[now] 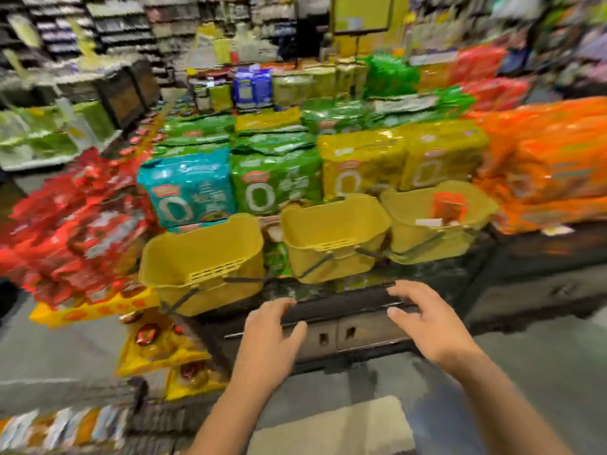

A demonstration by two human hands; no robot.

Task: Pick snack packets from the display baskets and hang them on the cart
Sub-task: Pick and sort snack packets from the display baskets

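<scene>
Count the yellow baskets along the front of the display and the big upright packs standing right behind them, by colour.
Yellow baskets: 3
Teal pack: 1
Green pack: 1
Yellow packs: 2
Total: 7

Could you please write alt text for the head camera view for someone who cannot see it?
The empty left hand and right hand reach toward a dark display stand. Three yellow baskets line its front before stacked snack packets; the rightmost basket holds an orange packet.
</scene>
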